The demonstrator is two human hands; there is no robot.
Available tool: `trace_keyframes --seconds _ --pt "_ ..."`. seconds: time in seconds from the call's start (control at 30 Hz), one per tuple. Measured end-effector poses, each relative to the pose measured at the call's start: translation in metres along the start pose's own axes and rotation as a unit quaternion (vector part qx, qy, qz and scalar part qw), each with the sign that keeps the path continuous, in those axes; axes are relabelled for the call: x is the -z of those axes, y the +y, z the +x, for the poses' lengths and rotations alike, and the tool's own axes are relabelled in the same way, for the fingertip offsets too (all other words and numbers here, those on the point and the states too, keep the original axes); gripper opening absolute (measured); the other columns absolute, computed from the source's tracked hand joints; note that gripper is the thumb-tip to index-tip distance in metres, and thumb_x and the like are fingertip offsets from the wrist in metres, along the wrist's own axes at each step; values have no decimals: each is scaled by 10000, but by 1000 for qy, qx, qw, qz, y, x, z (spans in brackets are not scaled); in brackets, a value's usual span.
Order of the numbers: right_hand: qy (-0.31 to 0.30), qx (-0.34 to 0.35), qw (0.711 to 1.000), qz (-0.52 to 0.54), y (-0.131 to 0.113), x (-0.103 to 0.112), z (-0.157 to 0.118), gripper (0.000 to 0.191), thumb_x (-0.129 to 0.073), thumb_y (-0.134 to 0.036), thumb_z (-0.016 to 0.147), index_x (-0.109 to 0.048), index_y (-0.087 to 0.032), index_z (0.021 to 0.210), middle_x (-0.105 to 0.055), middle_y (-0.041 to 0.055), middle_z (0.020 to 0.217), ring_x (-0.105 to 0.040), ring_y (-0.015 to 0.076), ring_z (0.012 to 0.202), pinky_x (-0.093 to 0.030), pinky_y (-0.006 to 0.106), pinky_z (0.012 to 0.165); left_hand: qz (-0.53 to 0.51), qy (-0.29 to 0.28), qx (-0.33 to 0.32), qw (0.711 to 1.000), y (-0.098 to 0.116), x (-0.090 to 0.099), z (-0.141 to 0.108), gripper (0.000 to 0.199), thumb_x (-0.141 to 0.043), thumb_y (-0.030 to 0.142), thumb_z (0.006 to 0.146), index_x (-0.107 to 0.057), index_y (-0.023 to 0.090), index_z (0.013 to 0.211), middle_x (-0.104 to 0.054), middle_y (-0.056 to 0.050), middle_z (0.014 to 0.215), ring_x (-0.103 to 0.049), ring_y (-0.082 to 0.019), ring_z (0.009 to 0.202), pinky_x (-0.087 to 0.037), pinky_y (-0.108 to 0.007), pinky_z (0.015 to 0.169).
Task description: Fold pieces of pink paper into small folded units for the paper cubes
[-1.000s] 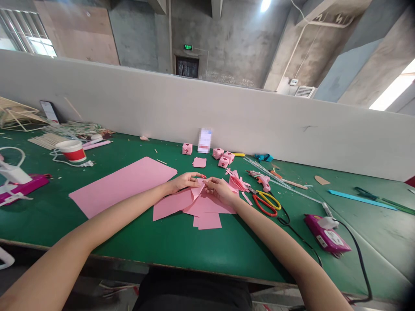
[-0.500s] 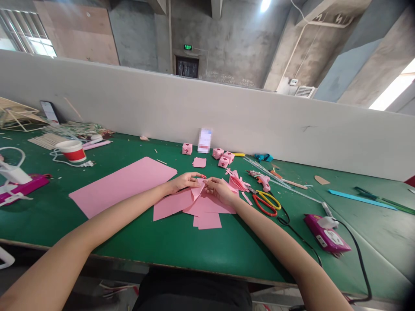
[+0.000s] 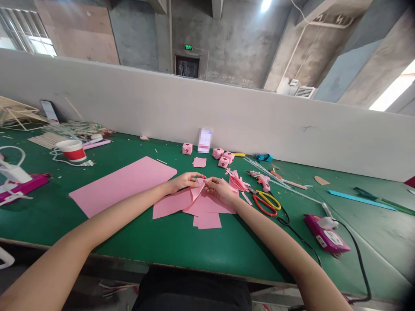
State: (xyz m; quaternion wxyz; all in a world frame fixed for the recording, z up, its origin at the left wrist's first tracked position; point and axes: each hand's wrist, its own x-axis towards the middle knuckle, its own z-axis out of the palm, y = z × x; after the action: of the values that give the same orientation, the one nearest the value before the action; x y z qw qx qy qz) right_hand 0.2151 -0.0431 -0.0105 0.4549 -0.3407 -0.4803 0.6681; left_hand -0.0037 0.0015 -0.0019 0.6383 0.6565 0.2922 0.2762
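Both hands meet over the middle of the table, pinching one piece of pink paper [image 3: 173, 204] whose corner stands up in a fold between them. My left hand [image 3: 184, 182] grips its upper edge from the left, fingers curled and thumb in front. Opposite it, my right hand [image 3: 218, 188] pinches the raised corner with thumb and fingertips. Under and beside the hands lie more pink sheets and small cut pink squares [image 3: 210, 220]. A large stack of pink paper [image 3: 126, 185] rests beyond my left forearm. Scissors [image 3: 267, 203] with red and yellow handles lie right of my right hand.
Pink paper cubes [image 3: 223, 161] and a small pile of squares [image 3: 199, 162] stand behind the hands, near a propped phone [image 3: 204, 141]. Rightward are a pink glue gun [image 3: 263, 180] and a magenta power strip [image 3: 327, 234] with a black cord. A paper cup [image 3: 72, 151] stands left.
Hardly anything differs. The left end of the held pink paper has risen very slightly; both hands keep their grip in the same place.
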Motion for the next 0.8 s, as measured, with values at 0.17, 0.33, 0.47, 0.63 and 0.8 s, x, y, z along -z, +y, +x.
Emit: trace_keyframes --seconds 0.17,0.33,0.47,0.63,0.8 --pt "1 -2 1000 -2 0 0 0 351 -915 -401 711 -674 -162 802 -682 18 719 -647 130 637 -561 292 681 5 -5 -4 1000 0 0 0 572 -850 363 746 -652 175 1249 -555 52 708 -495 -125 673 -355 -286 711" --pt "-1 -1 1000 1 0 -1 0 372 -920 -414 702 -666 -165 807 -669 6 702 -627 125 631 -580 318 708 13 -3 -9 1000 1 -1 -1 561 -842 360 746 -655 179 1242 -546 54 705 -493 -129 677 -353 -289 717" --pt "1 0 1000 3 0 -1 -1 396 -928 -432 682 -670 -162 814 -670 8 699 -627 132 628 -584 330 704 24 -4 -11 1000 1 -1 -1 565 -830 380 761 -639 172 1250 -530 55 706 -478 -125 674 -347 -287 710" --pt "5 -1 1000 -1 -1 -2 -1 392 -933 -434 670 -678 -169 805 -684 15 710 -638 136 634 -574 315 701 48 -3 -17 999 3 -4 -4 529 -813 406 779 -644 174 1224 -497 57 693 -443 -128 673 -317 -284 684" --pt "4 -3 1000 -6 -3 -3 -2 376 -919 -434 692 -670 -172 797 -675 12 703 -640 139 640 -559 315 701 71 -3 -21 997 4 -7 -5 512 -793 446 797 -652 177 1210 -456 59 686 -394 -125 649 -268 -280 642"
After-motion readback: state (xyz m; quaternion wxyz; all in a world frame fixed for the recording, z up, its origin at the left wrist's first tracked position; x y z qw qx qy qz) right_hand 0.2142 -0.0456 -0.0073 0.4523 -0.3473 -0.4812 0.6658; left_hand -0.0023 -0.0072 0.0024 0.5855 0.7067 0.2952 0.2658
